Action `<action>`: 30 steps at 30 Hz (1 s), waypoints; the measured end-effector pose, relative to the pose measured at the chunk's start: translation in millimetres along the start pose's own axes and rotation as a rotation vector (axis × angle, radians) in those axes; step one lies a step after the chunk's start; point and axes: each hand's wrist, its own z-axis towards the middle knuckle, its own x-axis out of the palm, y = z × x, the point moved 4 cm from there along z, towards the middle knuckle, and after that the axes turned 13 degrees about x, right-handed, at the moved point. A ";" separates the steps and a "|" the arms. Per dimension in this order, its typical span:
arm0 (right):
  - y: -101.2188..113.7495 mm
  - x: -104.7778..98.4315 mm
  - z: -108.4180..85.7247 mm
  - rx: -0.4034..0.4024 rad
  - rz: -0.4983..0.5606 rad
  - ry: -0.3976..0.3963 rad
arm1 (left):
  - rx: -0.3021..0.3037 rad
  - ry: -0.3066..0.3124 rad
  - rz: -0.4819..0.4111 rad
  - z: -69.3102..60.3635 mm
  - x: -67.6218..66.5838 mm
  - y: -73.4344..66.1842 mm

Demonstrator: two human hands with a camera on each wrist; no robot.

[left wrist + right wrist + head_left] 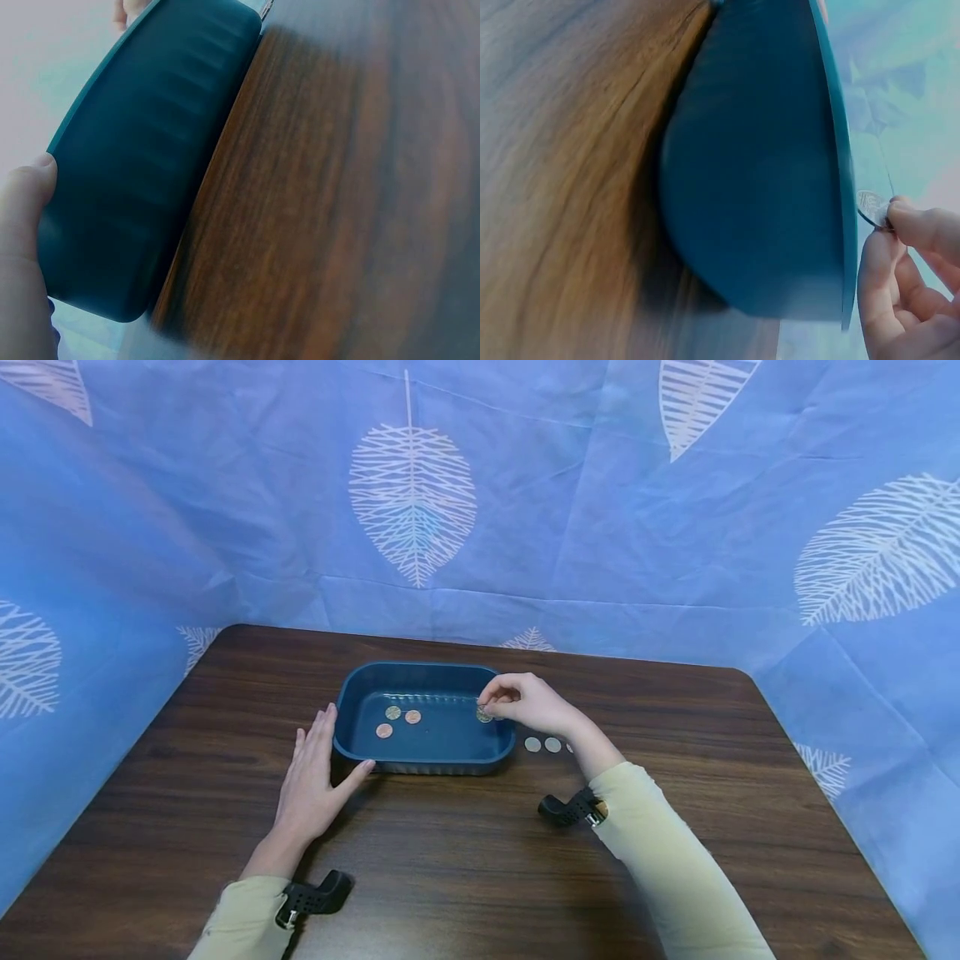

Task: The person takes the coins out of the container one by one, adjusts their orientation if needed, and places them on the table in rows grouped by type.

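Observation:
A dark blue rectangular tray (431, 767) holds two copper coins (384, 731) and a paler coin (393, 712) in its left half. My right hand (528, 703) is over the tray's right end, pinching a silver coin (871, 207) between thumb and fingertip, close to the rim in the right wrist view. What lies in the tray under that hand is partly hidden. My left hand (311, 785) rests against the tray's left end with fingers straight, its thumb (34, 184) touching the front rim.
Right of the tray, a few silver coins (552, 744) lie in a row on the dark wooden table (450, 860), the last partly behind my right wrist. A blue cloth (525, 527) with white leaf prints hangs behind the table and at its sides.

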 end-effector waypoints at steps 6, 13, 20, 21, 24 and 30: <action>-10.4 -12.8 -12.8 0.037 0.012 -0.019 | -0.005 0.003 -0.005 -1.8 0.1 0.7; -26.8 -34.8 -28.7 0.083 0.029 -0.061 | -0.005 0.005 -0.005 -2.2 0.2 1.0; -50.1 -49.9 -42.8 0.133 0.040 -0.069 | 0.007 -0.006 0.000 -1.5 -0.3 0.6; -54.4 -51.7 -44.7 0.138 0.042 -0.069 | 0.008 -0.007 0.001 -1.3 -0.2 0.5; -67.6 -56.8 -50.7 0.155 0.036 -0.073 | 0.006 -0.007 0.000 -1.0 0.3 0.5; -91.8 -64.7 -58.8 0.197 0.018 -0.080 | 0.000 -0.003 -0.005 -1.2 1.1 0.9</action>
